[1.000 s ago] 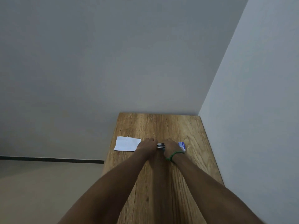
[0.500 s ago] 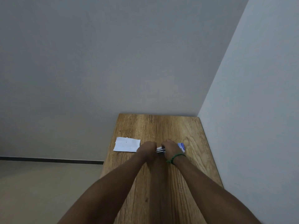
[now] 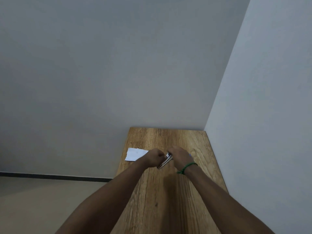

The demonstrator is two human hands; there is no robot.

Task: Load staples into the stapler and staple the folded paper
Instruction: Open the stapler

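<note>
My left hand (image 3: 155, 157) and right hand (image 3: 179, 155) both curl round the stapler (image 3: 166, 160). I'd brace its base and hinge the top open gently, well clear of the paper (image 3: 135, 154).

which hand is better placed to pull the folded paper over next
Left, probably: the left hand sits right beside the folded paper, while the right hand is beyond the stapler, farther from it. Both hold the stapler.

No legible text, label or number — only a tiny, unreadable mark on the folded paper (image 3: 135, 154)
</note>
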